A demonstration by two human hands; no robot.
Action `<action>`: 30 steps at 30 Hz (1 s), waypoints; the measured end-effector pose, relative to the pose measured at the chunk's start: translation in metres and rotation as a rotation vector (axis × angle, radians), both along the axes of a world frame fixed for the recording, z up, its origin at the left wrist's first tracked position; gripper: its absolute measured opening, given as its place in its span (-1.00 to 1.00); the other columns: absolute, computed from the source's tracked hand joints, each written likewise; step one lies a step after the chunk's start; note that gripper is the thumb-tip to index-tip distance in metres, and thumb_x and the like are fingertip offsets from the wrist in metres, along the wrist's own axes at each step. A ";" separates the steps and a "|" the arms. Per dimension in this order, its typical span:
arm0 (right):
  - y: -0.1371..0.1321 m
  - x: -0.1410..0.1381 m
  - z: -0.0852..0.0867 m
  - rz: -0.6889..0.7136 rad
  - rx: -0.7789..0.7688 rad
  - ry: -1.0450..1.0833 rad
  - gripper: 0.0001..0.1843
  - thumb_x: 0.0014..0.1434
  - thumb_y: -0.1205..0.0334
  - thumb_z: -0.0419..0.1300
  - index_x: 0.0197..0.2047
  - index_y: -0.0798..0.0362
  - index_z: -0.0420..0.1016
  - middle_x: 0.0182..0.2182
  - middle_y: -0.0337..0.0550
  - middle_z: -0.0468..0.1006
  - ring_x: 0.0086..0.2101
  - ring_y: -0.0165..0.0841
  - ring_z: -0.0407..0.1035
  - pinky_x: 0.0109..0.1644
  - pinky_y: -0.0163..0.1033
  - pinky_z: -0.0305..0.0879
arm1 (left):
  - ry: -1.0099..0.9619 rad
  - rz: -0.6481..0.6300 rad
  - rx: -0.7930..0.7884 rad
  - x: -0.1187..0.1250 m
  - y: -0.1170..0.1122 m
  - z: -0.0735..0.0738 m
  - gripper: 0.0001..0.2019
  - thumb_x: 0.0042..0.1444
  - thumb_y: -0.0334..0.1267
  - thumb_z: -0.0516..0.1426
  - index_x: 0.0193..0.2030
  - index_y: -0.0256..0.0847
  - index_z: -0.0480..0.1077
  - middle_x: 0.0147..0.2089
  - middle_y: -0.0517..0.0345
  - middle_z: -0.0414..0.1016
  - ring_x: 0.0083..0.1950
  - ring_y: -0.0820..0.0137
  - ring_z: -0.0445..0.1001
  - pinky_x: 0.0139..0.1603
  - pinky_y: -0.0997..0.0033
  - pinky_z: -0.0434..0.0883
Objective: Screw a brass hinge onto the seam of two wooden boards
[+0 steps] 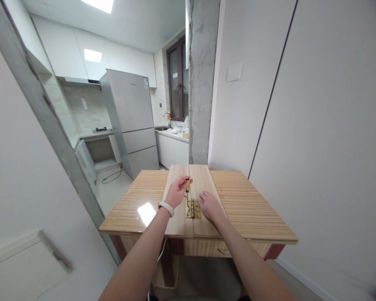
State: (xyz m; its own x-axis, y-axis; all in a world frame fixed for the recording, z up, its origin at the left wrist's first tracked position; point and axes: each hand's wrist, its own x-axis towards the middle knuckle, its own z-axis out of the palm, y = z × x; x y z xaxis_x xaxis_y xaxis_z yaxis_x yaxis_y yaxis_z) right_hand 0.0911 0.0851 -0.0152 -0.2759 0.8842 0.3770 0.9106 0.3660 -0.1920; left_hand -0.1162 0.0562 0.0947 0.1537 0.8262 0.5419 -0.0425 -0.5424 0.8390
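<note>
My left hand [177, 190] is closed round the yellow and black handle of a screwdriver [187, 185]. The screwdriver's shaft points down to the left leaf of a brass hinge [192, 208]. That hinge lies open across the seam between two pale wooden boards [178, 225], side by side on the table. Just right of the hinge, my right hand [209, 205] rests on the right-hand board with its fingers loosely bent and apart. Its fingertips are close to the hinge's edge; whether they touch it I cannot tell. Small screw heads on the hinge are too small to make out clearly.
The wood-grain table [253, 200] extends to both sides of the boards and has a drawer at its front. A pale cable [162, 251] hangs below the front edge. Beyond stand a grey pillar [202, 83], a refrigerator [133, 108] and a kitchen counter. A white wall is at right.
</note>
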 end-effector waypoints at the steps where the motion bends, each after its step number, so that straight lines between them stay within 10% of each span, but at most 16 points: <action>1: 0.000 0.000 0.000 -0.002 -0.007 -0.002 -0.51 0.43 -0.04 -0.12 0.16 -0.03 0.48 0.21 0.02 0.42 0.20 -0.18 0.23 0.29 -0.14 0.03 | 0.003 0.003 -0.005 0.000 0.001 -0.001 -0.72 0.29 -0.26 0.16 0.12 -0.22 0.42 0.04 -0.11 0.59 0.11 0.25 0.55 0.14 0.20 0.44; 18: -0.005 -0.003 0.007 -0.014 -0.032 -0.019 -0.54 0.43 -0.02 -0.11 0.13 -0.03 0.48 0.20 0.01 0.42 0.19 -0.20 0.22 0.28 -0.15 0.03 | 0.014 0.193 -0.002 0.002 0.009 -0.011 -0.65 0.20 -0.26 0.24 0.14 -0.12 0.52 -0.03 0.02 0.62 -0.04 0.31 0.60 0.03 0.28 0.53; 30: -0.004 -0.001 0.008 -0.020 -0.101 -0.026 -0.55 0.42 0.02 -0.05 0.22 -0.01 0.43 0.25 0.03 0.38 0.24 -0.17 0.16 0.31 -0.14 -0.02 | 0.098 0.086 0.048 -0.006 0.006 -0.006 -0.66 0.34 -0.28 0.08 0.20 -0.14 0.47 0.15 0.00 0.56 0.19 0.30 0.50 0.28 0.18 0.37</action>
State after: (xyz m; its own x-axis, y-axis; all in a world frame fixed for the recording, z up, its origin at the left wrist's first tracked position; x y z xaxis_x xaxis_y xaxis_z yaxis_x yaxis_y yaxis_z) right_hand 0.0897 0.0812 -0.0074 -0.2668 0.9226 0.2786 0.9226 0.3281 -0.2030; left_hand -0.1222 0.0625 0.0883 0.1369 0.8124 0.5668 0.0867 -0.5799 0.8101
